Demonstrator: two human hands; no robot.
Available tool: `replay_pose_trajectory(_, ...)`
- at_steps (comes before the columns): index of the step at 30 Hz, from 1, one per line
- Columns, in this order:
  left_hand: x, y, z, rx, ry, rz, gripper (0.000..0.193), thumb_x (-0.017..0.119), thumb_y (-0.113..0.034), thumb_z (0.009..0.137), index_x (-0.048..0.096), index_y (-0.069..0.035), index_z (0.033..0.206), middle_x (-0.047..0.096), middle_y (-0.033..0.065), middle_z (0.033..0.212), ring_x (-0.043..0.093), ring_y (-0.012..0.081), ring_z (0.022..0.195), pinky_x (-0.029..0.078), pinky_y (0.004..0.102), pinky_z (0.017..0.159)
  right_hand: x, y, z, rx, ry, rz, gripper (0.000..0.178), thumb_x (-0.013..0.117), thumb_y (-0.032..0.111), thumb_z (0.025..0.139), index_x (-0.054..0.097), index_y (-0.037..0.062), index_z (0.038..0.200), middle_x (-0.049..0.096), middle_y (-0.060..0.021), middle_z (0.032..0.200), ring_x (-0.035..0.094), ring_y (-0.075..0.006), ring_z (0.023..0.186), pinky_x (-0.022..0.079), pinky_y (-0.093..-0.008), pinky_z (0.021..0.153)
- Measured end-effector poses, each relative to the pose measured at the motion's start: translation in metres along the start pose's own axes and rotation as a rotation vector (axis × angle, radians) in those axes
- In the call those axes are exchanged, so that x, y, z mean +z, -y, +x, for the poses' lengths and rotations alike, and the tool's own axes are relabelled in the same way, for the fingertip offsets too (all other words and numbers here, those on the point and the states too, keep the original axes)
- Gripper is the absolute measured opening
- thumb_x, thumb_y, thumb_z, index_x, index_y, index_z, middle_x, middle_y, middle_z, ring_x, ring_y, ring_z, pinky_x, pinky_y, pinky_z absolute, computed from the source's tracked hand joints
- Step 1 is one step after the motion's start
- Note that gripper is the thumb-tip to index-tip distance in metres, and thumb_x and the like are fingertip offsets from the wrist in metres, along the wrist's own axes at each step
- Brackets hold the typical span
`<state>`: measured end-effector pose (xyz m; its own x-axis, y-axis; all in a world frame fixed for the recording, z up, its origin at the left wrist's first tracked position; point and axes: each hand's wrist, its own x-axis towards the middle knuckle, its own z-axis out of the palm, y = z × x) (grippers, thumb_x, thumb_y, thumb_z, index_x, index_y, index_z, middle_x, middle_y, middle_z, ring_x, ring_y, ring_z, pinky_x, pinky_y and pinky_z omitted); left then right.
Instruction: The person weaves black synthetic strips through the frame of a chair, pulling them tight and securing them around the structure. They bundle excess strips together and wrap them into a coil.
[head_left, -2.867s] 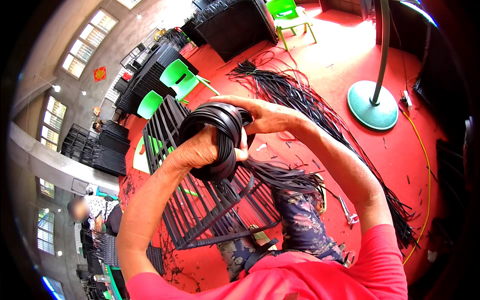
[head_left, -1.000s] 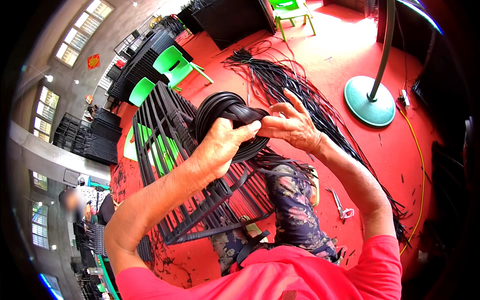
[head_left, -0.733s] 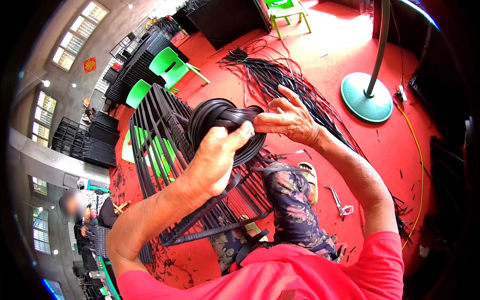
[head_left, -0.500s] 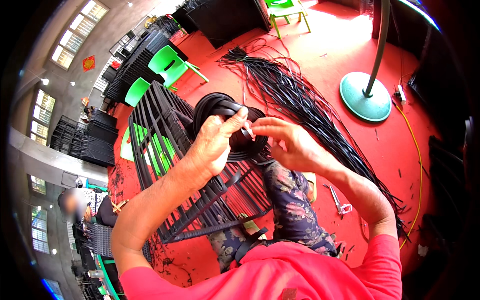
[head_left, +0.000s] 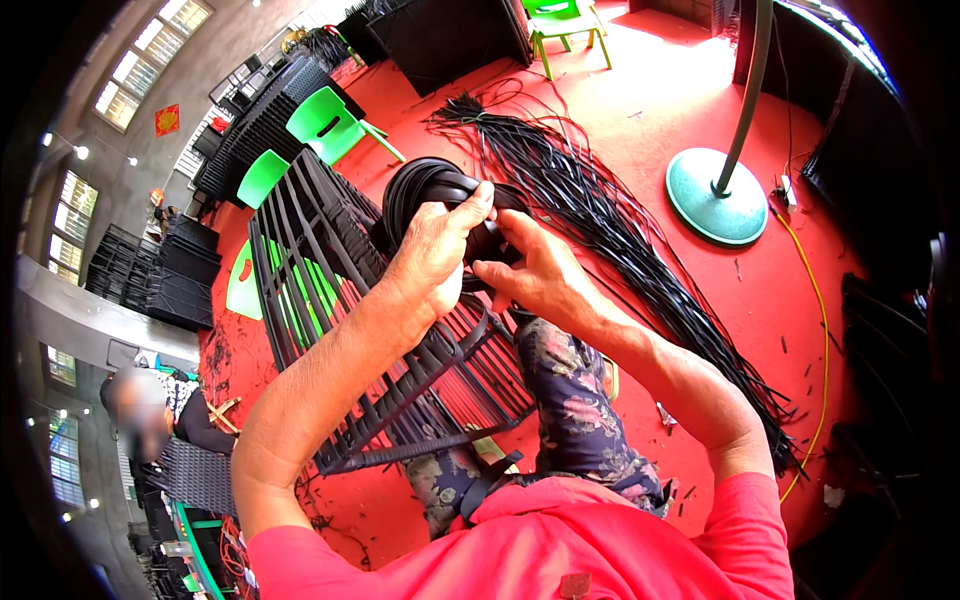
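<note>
Gripping one black strap coil (head_left: 425, 190): two hands, left hand (head_left: 435, 255), right hand (head_left: 530, 275).

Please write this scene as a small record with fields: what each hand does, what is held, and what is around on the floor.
left hand: grips the top of a black strap coil
right hand: touches the coil from the right, fingers pinching at it
under the hands: black slatted frame, tilted against the person's leg
floor: red floor, with a long bundle of black strips
nearby: green chairs; round teal stand base; yellow cable
</note>
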<state>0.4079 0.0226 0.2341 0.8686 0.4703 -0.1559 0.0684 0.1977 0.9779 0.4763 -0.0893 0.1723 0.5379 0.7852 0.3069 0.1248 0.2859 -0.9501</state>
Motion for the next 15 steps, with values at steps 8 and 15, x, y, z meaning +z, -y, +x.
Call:
replay_pose_trajectory(8,0.015,0.000,-0.002,-0.012,0.026,0.254,0.026,0.062,-0.031,0.084,0.059,-0.006,0.090,0.060,0.0023,0.082,0.056,0.0100,0.073,0.046,0.0272,0.067,-0.013,0.012,0.023,0.332,0.207,0.137,0.028,0.066,0.020,0.073,0.057,-0.0003,0.090,0.055,-0.0038,0.063,0.048,-0.0096,0.048,0.038,-0.0258,0.042)
replay_pose_trajectory(15,0.029,-0.013,0.000,-0.014,0.161,0.849,0.050,0.051,-0.048,0.087,0.057,0.001,0.089,0.059,0.0084,0.082,0.053,0.0135,0.073,0.045,0.0303,0.066,-0.024,-0.001,0.024,0.512,0.323,0.563,0.013,0.060,0.020,0.082,0.054,0.0105,0.076,0.043,0.0042,0.058,0.037,-0.0051,0.045,0.029,-0.0200,0.039)
